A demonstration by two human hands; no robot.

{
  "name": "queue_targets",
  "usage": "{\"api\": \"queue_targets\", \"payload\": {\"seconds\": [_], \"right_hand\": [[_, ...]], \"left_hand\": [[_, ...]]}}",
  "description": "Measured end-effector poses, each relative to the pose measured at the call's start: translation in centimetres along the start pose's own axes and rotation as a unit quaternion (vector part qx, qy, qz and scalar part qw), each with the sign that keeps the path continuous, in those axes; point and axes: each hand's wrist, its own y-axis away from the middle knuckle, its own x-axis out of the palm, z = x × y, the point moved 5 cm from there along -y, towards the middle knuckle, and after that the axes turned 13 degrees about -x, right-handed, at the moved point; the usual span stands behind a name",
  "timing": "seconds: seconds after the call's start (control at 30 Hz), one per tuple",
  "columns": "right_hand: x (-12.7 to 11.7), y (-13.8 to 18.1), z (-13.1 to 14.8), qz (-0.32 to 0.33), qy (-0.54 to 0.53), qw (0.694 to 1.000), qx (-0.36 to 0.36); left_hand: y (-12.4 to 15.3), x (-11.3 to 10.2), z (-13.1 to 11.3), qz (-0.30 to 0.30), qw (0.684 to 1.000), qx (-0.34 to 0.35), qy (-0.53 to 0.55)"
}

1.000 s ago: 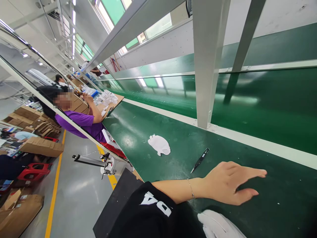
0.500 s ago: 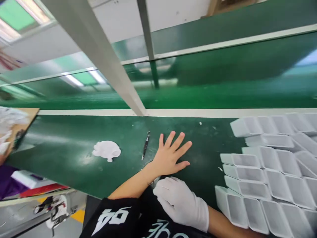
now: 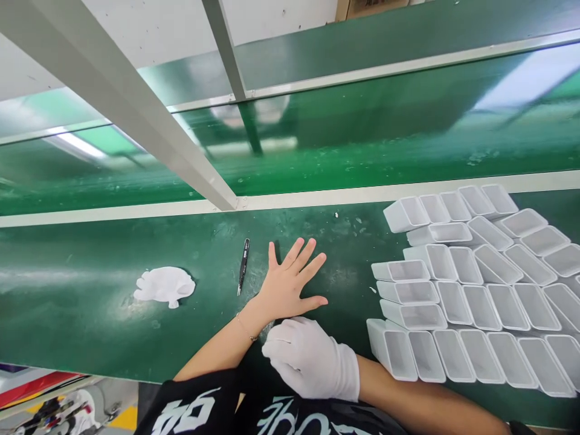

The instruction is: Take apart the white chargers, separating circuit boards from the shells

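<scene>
My bare left hand lies flat on the green bench top with its fingers spread, holding nothing. A thin bracelet sits on its wrist. Just left of it lies a pair of black tweezers, apart from the fingers. My right hand, in a white glove, rests below the left hand with its fingers curled inward by the left wrist; nothing shows in it. A loose white glove lies crumpled on the bench further left.
Several white open-topped plastic cases lie in rows on the bench at the right. A white frame post slants down to the rail behind my hands. Beyond the rail runs a green conveyor belt.
The view has swung right, away from the aisle and the other workers, bringing the white cases into sight. My gloved right hand has come up beside my left wrist.
</scene>
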Motion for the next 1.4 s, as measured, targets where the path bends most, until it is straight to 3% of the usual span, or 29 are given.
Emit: {"api": "queue_targets", "payload": {"seconds": [0.53, 1.03, 1.4], "right_hand": [[-0.29, -0.20, 0.03, 0.000, -0.001, 1.000, -0.007], [-0.06, -0.10, -0.01, -0.009, 0.001, 1.000, -0.007], [-0.14, -0.12, -0.05, -0.012, 0.005, 1.000, -0.001]], "left_hand": [[-0.34, 0.08, -0.28, 0.079, 0.997, -0.014, 0.003], [-0.25, -0.46, -0.56, 0.029, 0.998, -0.016, -0.051], [-0.45, -0.60, -0.55, 0.055, 0.997, -0.021, -0.053]]}}
